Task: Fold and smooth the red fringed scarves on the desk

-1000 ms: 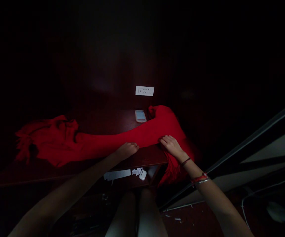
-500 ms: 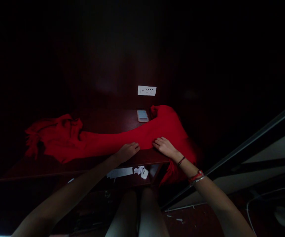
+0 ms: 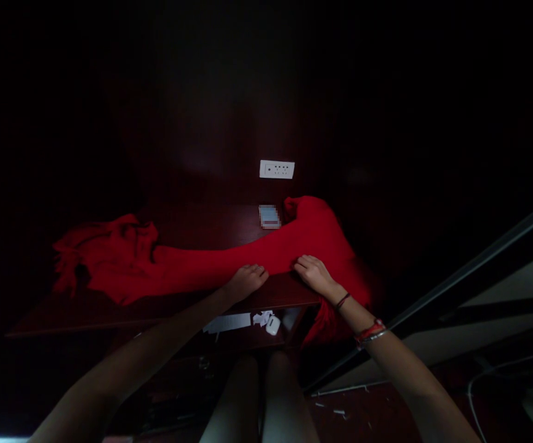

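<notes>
Head view: left hand and right hand, apart, fingers curled, pinching unclear, along a red fringed cloth's near edge; dark-red wooden desktop shows before it.

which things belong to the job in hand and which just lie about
In use:
red cloth
left hand and right hand, at its near edge
desk beneath

Lying about:
white case, crumpled paper, paper sheet, below
pixelated item on desk

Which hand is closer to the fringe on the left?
Left. The left hand is at the near edge of the red cloth, right of that fringe; the right hand is farther right along it.
</notes>
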Tool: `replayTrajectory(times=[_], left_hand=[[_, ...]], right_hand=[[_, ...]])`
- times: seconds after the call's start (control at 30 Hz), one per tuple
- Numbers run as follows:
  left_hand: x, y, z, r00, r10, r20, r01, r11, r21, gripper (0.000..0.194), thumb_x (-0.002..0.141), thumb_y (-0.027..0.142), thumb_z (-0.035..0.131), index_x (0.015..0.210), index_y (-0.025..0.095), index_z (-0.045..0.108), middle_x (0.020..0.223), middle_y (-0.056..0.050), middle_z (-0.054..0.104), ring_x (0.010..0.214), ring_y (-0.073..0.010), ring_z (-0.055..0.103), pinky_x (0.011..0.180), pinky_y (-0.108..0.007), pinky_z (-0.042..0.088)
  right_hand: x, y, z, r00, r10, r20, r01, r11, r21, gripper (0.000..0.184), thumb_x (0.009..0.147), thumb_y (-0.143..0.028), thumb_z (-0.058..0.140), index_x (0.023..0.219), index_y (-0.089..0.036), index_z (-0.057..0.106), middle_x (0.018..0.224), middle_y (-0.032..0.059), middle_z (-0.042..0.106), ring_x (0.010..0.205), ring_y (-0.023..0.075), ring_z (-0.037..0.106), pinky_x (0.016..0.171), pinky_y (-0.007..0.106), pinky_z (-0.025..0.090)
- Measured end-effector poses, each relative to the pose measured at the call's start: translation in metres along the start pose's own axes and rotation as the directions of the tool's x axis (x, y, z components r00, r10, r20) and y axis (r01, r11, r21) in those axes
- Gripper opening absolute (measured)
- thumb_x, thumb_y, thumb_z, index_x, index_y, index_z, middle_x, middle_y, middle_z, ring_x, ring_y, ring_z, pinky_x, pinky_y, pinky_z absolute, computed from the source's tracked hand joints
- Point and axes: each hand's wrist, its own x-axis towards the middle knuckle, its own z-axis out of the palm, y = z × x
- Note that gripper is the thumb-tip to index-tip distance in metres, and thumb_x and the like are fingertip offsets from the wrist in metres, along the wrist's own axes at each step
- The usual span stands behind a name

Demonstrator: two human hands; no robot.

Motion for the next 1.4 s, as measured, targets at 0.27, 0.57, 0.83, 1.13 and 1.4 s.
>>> replayTrajectory(times=[0.27, 0.57, 0.83, 1.13, 1.4], left_hand=[[-0.011, -0.001, 0.003, 1.0, -0.016, -0.012, 0.017, 0.997, 0.073, 0.027, 0.079, 0.009, 0.039, 0.104, 0.017, 0.046, 0.095, -0.008, 0.053, 0.085, -0.0184, 0.05, 0.059, -0.027, 0.042], [0.003, -0.036, -0.007, 0.989, 0.051, 0.137, -0.009, 0.956, -0.292, 0.034, 0.075, 0.004, 0.034, 0.099, 0.02, 0.051, 0.094, -0.004, 0.057, 0.085, -0.0135, 0.052, 0.071, -0.024, 0.039], [0.058, -0.114, 0.027, 0.91, -0.258, 0.326, 0.411, 0.676, -0.611, 0.035, 0.069, 0.034, 0.048, 0.095, 0.01, 0.053, 0.093, -0.01, 0.057, 0.085, -0.0202, 0.051, 0.072, -0.027, 0.038], [0.033, -0.153, 0.033, 0.871, -0.072, 0.487, 0.483, 0.313, -0.818, 0.042, 0.057, 0.047, 0.056, 0.086, 0.017, 0.048, 0.074, 0.001, 0.054, 0.065, -0.0122, 0.05, 0.056, -0.02, 0.036], [-0.055, -0.169, 0.024, 0.921, -0.206, 0.332, 0.343, 0.832, -0.436, 0.052, 0.071, 0.049, 0.041, 0.113, 0.017, 0.041, 0.116, -0.009, 0.042, 0.107, -0.021, 0.036, 0.088, -0.031, 0.027]], right_hand=[[0.0, -0.001, -0.007, 0.994, -0.05, 0.1, 0.049, 0.999, 0.01, 0.019, 0.08, -0.015, 0.04, 0.092, -0.017, 0.054, 0.087, 0.0046, 0.054, 0.081, 0.0147, 0.045, 0.074, 0.027, 0.032], [0.01, -0.016, -0.008, 0.981, -0.153, 0.117, 0.154, 0.988, 0.002, 0.022, 0.081, -0.012, 0.038, 0.097, -0.014, 0.051, 0.099, 0.0083, 0.052, 0.091, 0.0176, 0.043, 0.075, 0.03, 0.032], [0.014, -0.043, -0.007, 0.997, -0.018, 0.076, 0.021, 0.999, -0.044, 0.02, 0.079, -0.012, 0.041, 0.096, -0.014, 0.051, 0.091, 0.007, 0.053, 0.081, 0.0168, 0.045, 0.068, 0.03, 0.034], [0.027, -0.052, -0.003, 0.988, 0.054, 0.143, -0.056, 0.998, 0.007, 0.012, 0.077, -0.013, 0.045, 0.085, -0.015, 0.053, 0.082, 0.005, 0.055, 0.075, 0.0163, 0.048, 0.064, 0.028, 0.035], [0.02, -0.049, 0.002, 0.977, 0.147, 0.155, -0.158, 0.986, 0.06, 0.021, 0.078, -0.012, 0.042, 0.095, -0.016, 0.053, 0.087, 0.0065, 0.056, 0.08, 0.0168, 0.049, 0.069, 0.027, 0.037]])
